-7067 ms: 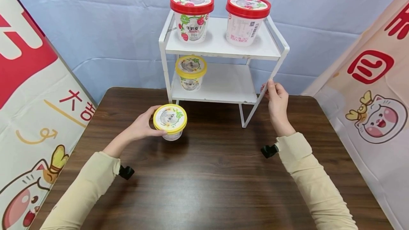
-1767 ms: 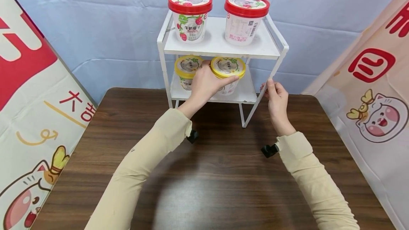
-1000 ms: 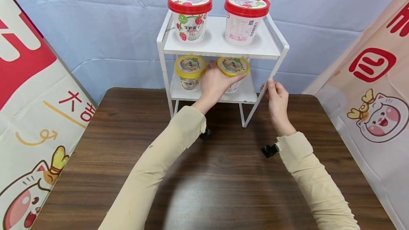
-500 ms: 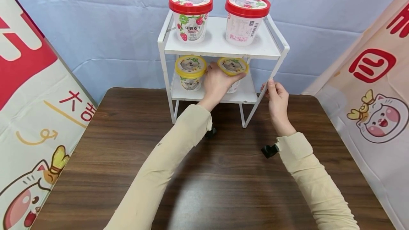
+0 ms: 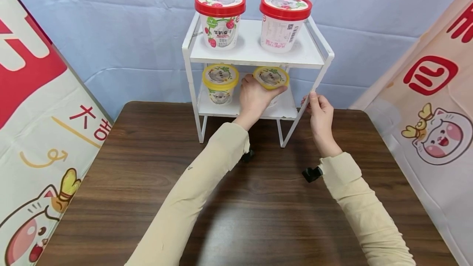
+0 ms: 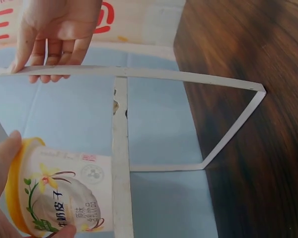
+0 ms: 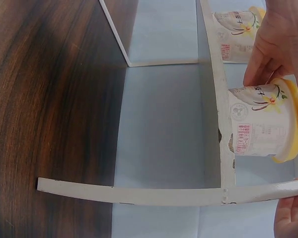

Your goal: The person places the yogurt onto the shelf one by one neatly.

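My left hand [image 5: 255,98] grips a small tub with a yellow lid [image 5: 272,76] on the right half of the lower shelf. In the left wrist view its white side [image 6: 64,191] shows a flower print, with a thumb and a fingertip around it. The tub's base is at the shelf board, upright. My right hand [image 5: 320,114] holds the right front post of the white two-tier rack [image 5: 255,61], fingers curled around it. A second yellow-lidded tub [image 5: 220,83] stands on the lower shelf's left, apart from the held one.
Two larger red-lidded tubs, a left one [image 5: 220,19] and a right one [image 5: 284,24], stand on the top shelf. The rack sits at the back of the brown wooden table [image 5: 281,212]. A pale blue cloth [image 5: 140,32] hangs behind, with printed banners either side.
My left hand has carried the yellow-lidded tub from over the table, left of centre, onto the lower shelf and shifted it rightward. The right hand stays on the post.
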`<state>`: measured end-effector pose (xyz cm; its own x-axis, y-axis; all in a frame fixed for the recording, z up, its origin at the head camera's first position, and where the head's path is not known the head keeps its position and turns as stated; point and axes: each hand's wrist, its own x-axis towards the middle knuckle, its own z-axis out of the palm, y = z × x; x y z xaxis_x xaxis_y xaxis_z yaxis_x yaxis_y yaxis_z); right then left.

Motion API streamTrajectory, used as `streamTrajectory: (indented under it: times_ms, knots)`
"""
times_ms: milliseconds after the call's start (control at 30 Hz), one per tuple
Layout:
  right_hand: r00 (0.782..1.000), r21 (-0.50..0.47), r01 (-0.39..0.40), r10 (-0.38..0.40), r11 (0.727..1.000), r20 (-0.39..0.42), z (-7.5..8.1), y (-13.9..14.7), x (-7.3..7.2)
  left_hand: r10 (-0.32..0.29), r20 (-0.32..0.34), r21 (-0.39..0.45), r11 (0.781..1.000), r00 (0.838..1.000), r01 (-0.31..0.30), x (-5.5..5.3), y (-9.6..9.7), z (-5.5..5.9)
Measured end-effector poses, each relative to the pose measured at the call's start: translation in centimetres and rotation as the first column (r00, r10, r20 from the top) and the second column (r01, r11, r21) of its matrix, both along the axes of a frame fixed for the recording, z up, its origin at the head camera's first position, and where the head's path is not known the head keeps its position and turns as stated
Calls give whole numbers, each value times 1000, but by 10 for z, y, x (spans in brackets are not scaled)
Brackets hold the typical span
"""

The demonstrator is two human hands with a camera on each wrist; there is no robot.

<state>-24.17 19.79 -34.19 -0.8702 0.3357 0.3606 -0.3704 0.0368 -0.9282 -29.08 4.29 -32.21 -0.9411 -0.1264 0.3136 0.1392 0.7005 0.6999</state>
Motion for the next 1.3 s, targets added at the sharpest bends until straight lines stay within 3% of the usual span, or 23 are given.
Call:
streamTrajectory:
  times_ms: [367, 567, 700, 800, 967, 1100, 1300]
  knots:
    - [1000, -7, 8, -8, 1000, 4, 0, -1, -1, -36, -18, 40, 999, 999, 37, 3, -3, -3]
    - [1000, -6, 1, 0, 1000, 3, 0, -2, 0, -99, -124, 38, 994, 987, 104, 18, -8, -10]
    - [1000, -28, -11, 11, 1000, 4, 0, -4, 0, -152, -225, -4, 988, 963, 155, 33, -14, -22]
    - [1000, -47, -10, 10, 999, 14, 0, -4, 1, -255, -289, -59, 967, 923, 248, 45, -23, -33]
    - [1000, -47, 11, -9, 999, 25, -2, -4, 1, -452, -343, -168, 892, 823, 420, 66, -45, -51]
    - [999, -46, 8, -6, 999, 31, -2, -4, 0, -540, -397, -259, 842, 742, 474, 75, -66, -65]
    - [999, -104, -14, 19, 994, 49, -1, -1, 1, -648, -400, -364, 761, 648, 537, 79, -95, -79]
